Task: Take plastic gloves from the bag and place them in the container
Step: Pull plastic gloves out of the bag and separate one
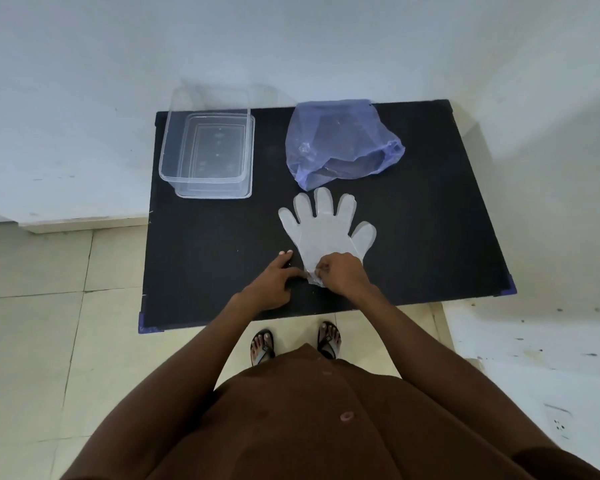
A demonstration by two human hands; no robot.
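A clear plastic glove (326, 226) lies flat on the black table (430, 237), fingers pointing away from me. My right hand (340, 271) pinches its cuff at the near end. My left hand (278, 282) rests flat on the table just left of the cuff, its fingertips touching the cuff's edge. A crumpled blue plastic bag (340, 143) sits at the back of the table, its mouth facing me. At the back left stands a clear rectangular container (205, 147) on top of its lid.
The table stands against a white wall. Its near edge (257, 322) is right in front of my feet in sandals (329, 339). Tiled floor lies to the left, a white ledge to the right.
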